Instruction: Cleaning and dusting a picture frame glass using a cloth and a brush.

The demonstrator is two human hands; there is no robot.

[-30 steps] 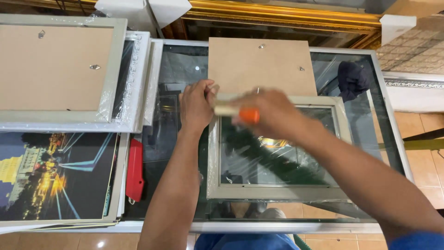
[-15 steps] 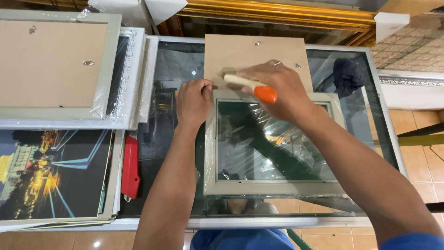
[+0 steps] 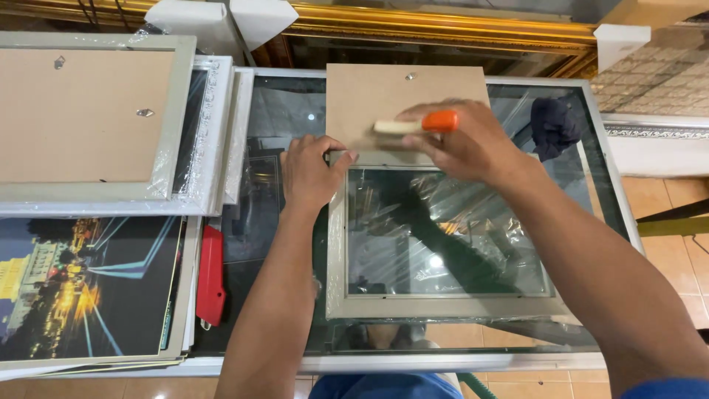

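A pale grey picture frame (image 3: pixel 443 306) wrapped in clear plastic lies face down on a glass table (image 3: pixel 281 111). My left hand (image 3: pixel 310 171) presses on the frame's upper left corner. My right hand (image 3: pixel 467 140) hovers over the frame's top edge, gripping a small tool with a cream blade and an orange handle (image 3: pixel 417 123). A brown backing board (image 3: pixel 384 100) lies flat just beyond the frame, partly under my right hand.
A stack of framed pieces with brown backs (image 3: pixel 81 118) sits at the left. Below it lie night-city prints (image 3: pixel 81 284). A red tool (image 3: pixel 210 275) rests beside them. A dark cloth (image 3: pixel 555 125) lies at the right. Gold moulding (image 3: pixel 443 26) runs along the back.
My right hand has moved with the tool from the frame's upper left toward its top edge and the backing board. My left hand has stayed on the corner.
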